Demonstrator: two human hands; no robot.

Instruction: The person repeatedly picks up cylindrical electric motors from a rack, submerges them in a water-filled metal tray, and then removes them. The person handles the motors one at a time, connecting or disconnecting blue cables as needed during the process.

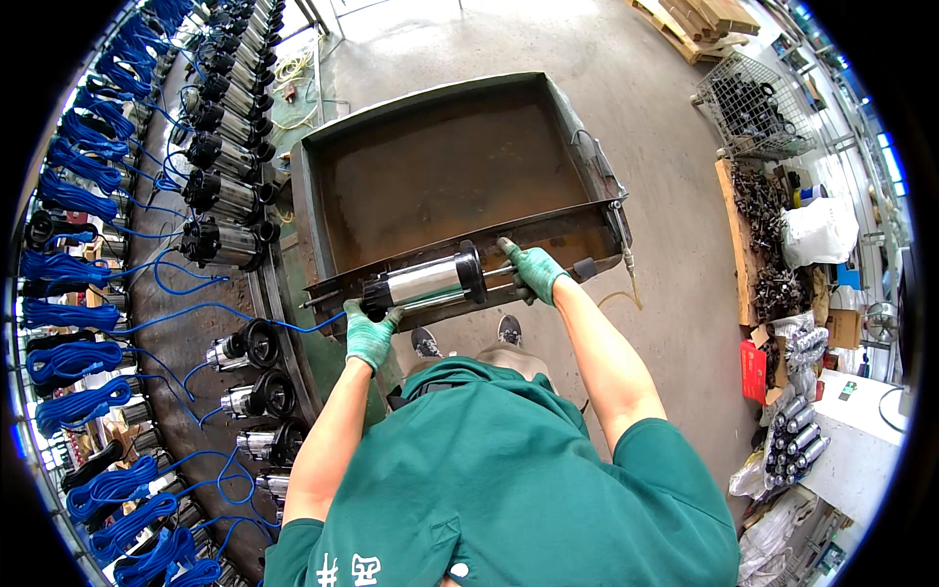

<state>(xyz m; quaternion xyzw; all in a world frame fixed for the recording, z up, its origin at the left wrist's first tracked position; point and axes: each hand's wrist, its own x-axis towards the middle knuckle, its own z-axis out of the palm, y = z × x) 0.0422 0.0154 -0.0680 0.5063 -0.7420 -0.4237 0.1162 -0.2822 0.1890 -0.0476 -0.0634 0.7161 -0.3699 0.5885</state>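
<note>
A steel cylindrical pump (423,281) with black ends lies across the near rim of a water-filled metal tank (323,147). My left hand (370,338), in a green glove, is closed on the pump's left black end. From that end a blue cable (220,306) runs off to the left. My right hand (536,271), gloved alike, is beside the pump's right black flange, its fingers curled near a thin metal rod. What those fingers grip is partly hidden. A dark knob-like end (584,269) shows just right of this hand.
Rows of similar pumps (220,240) and coiled blue cables (73,362) line the bench on the left. At the right stand a wire basket (758,103) of black parts, a wooden-sided bin (736,245) and a white table (856,440). A thin hose (627,256) hangs at the tank's right corner.
</note>
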